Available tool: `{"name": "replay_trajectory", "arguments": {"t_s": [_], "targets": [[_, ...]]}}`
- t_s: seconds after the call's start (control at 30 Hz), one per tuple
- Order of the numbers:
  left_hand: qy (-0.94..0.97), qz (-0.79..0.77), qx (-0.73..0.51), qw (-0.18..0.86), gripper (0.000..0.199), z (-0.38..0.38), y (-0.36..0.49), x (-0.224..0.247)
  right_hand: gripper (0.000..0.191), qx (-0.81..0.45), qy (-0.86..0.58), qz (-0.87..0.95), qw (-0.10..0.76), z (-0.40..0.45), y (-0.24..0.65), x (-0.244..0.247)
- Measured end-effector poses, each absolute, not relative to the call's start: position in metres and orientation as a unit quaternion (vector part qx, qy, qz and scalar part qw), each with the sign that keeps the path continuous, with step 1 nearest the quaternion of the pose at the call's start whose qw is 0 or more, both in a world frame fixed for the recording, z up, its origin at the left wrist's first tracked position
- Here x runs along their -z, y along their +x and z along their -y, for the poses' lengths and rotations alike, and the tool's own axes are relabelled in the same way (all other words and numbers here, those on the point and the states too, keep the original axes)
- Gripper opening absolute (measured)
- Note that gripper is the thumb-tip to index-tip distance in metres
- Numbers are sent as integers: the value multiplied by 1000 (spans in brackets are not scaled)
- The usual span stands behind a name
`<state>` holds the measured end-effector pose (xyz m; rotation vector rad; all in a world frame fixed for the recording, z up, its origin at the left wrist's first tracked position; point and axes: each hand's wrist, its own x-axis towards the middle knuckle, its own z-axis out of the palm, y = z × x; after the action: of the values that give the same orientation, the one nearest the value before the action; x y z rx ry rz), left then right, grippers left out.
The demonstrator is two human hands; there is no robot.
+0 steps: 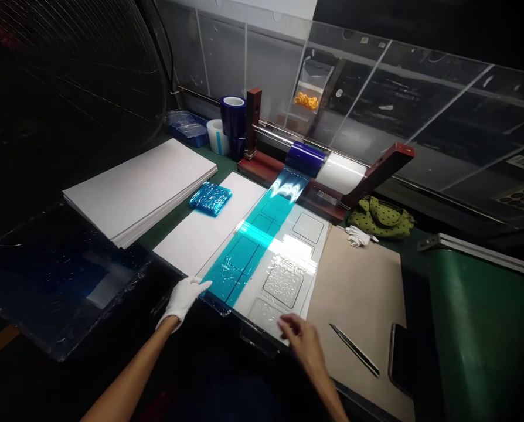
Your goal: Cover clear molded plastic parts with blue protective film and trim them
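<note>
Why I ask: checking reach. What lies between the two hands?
Between the gloved left hand and bare right hand, the head view shows teal film over a clear panel.

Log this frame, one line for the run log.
left hand: white-gloved, at near edge of teal plastic film | right hand: bare, beside wrinkled clear plastic film | roller: dark-blue film roll

upper centre: dark blue film roll point(305, 159), white film roll point(342, 174), maroon wooden bracket point(378, 176) | centre: teal film point(244, 264), dark rounded-square outlines | left of it: crumpled bright blue film wad point(210, 198) | lower left: white glove point(183, 299) | right: olive-green bag point(378, 218), black polka dots | lower right: tan board point(354, 305)
</note>
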<state>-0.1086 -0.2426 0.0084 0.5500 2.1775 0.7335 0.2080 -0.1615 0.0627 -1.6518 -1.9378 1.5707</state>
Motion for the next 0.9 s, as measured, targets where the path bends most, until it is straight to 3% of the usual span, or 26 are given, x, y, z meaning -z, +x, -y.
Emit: {"name": "replay_trajectory", "arguments": {"t_s": [0.13, 0.23, 0.37, 0.53, 0.67, 0.9], "targets": [[237, -896, -205, 314, 59, 241, -113, -13, 42, -223, -682, 696, 38, 131, 293, -41], [264, -915, -150, 264, 63, 243, -114, -21, 40, -116, -698, 706, -35, 123, 339, -15], [340, -918, -128, 158, 61, 257, -97, -35, 23, -97, -680, 723, -68, 125, 365, 3], [518, -840, -122, 103, 39, 266, -44, -35, 27, -176, -661, 729, 7, 131, 349, -14], [630, -766, -95, 89, 40, 251, -7, -18, 26, -203, -571, 792, 77, 141, 287, -34], [700, -710, -49, 52, 57, 238, 1, -4, 27, -95, -463, 879, -59, 148, 168, -36]]}}
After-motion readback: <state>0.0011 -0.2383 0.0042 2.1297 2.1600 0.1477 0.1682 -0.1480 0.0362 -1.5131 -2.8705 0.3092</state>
